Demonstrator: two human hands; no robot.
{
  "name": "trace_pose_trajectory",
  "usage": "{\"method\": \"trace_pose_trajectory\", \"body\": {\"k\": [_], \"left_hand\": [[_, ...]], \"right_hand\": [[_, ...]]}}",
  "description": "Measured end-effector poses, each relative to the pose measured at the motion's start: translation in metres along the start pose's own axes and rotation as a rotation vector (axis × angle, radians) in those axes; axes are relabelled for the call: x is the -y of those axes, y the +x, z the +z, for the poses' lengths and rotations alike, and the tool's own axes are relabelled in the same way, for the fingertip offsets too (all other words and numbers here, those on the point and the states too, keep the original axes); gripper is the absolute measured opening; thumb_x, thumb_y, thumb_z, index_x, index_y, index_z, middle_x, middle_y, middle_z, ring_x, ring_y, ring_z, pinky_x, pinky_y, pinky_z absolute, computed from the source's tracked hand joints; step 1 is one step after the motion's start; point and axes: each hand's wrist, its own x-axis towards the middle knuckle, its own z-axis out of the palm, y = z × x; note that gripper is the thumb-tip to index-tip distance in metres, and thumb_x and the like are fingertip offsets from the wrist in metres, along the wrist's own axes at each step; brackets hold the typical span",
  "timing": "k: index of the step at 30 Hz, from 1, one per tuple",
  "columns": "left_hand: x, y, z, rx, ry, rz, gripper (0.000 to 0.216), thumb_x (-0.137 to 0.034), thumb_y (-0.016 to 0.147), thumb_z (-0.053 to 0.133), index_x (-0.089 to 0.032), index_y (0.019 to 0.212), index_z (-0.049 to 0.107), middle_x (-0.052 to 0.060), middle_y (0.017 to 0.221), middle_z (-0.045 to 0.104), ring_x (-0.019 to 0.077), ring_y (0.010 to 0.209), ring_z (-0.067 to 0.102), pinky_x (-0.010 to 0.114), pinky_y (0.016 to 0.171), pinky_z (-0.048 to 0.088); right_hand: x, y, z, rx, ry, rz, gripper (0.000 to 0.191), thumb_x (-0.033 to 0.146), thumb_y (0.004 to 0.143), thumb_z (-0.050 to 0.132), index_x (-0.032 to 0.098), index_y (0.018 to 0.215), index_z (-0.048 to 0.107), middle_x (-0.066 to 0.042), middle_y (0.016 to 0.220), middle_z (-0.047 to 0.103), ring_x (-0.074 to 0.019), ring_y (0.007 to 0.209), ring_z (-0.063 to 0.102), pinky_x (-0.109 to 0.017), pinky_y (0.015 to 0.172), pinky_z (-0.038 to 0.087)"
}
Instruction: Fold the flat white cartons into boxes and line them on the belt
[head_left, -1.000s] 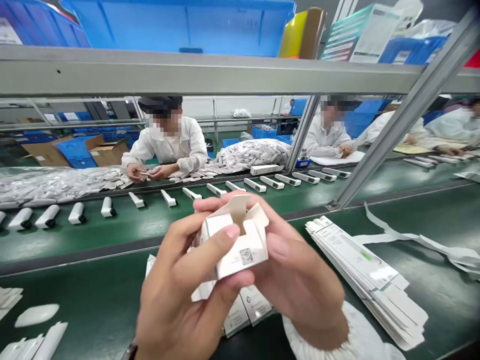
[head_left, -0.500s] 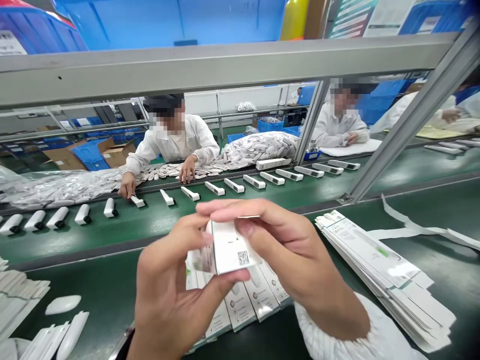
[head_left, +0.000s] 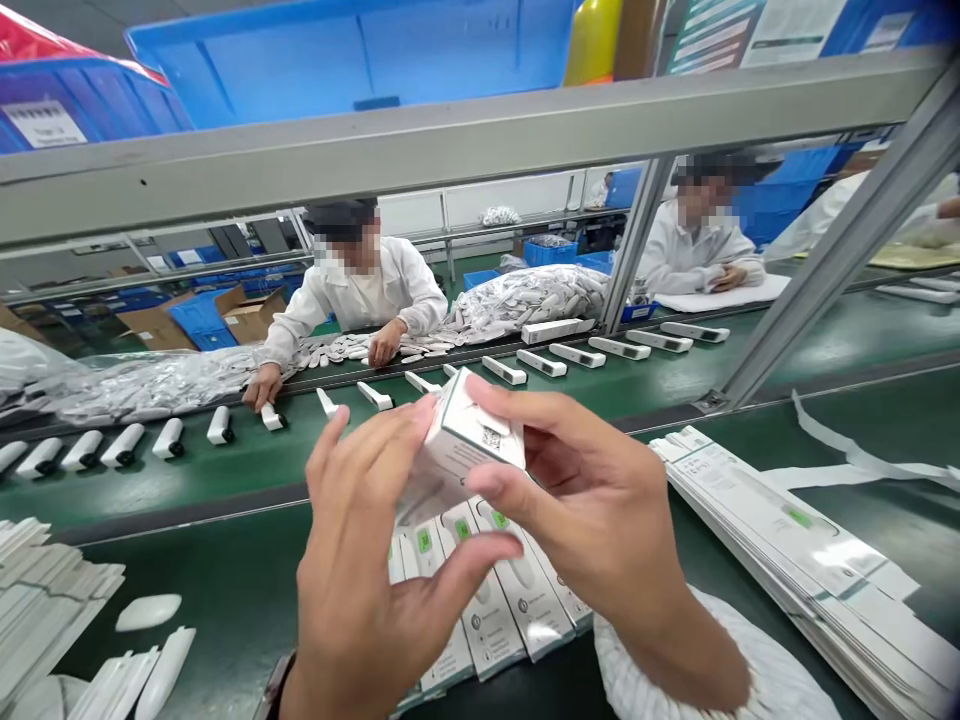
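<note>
A small white carton (head_left: 459,450) with a printed QR code is held tilted between my left hand (head_left: 367,570) and my right hand (head_left: 592,510). My fingertips press on its sides, and its lower end is hidden behind my fingers. Directly below my hands, several white product boxes (head_left: 487,600) with green marks stand in a row on the dark green bench. To the right of my right hand lies a long stack of flat printed cartons (head_left: 795,550). A white elastic sleeve cuff (head_left: 675,660) rings my right wrist.
Beyond a grey metal rail (head_left: 450,150), a green conveyor belt (head_left: 465,440) carries a line of white devices. Co-workers in white coats handle silver packets across it. Stacked white plastic parts (head_left: 45,600) lie at the left, with blue crates behind.
The carton has turned and tilted, its QR code face now angled upward, and it sits higher in my hands. My fingers have spread further apart. The view has shifted slightly.
</note>
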Motion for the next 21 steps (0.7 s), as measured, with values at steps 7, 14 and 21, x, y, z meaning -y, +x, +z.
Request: {"method": "trace_pose_trajectory", "body": {"k": [7, 14, 21], "left_hand": [[0.01, 0.005, -0.002, -0.028, 0.022, 0.014, 0.068, 0.002, 0.094, 0.076, -0.025, 0.155, 0.064, 0.005, 0.147, 0.078, 0.0264, 0.137, 0.075, 0.053, 0.133, 0.049], [0.018, 0.01, -0.007, 0.066, 0.019, 0.11, 0.055, 0.006, 0.092, 0.076, -0.014, 0.144, 0.07, 0.013, 0.141, 0.08, 0.0275, 0.137, 0.074, 0.051, 0.129, 0.054], [0.013, 0.01, -0.002, 0.048, 0.042, 0.132, 0.05, 0.009, 0.091, 0.075, -0.011, 0.138, 0.072, 0.015, 0.139, 0.081, 0.0271, 0.137, 0.074, 0.048, 0.126, 0.055]], "right_hand": [[-0.001, 0.01, -0.004, 0.017, 0.105, 0.161, 0.024, 0.026, 0.095, 0.092, 0.031, 0.118, 0.084, -0.002, 0.111, 0.09, -0.0222, 0.097, 0.087, -0.029, 0.081, 0.071], [-0.01, 0.017, -0.017, 0.113, 0.18, 0.347, 0.048, 0.028, 0.089, 0.097, 0.024, 0.135, 0.083, -0.007, 0.121, 0.09, -0.0303, 0.114, 0.086, -0.041, 0.097, 0.072], [-0.01, 0.008, -0.002, -0.023, 0.075, 0.27, 0.041, 0.028, 0.088, 0.098, 0.029, 0.128, 0.088, -0.002, 0.118, 0.09, -0.029, 0.11, 0.086, -0.035, 0.088, 0.073]]}}
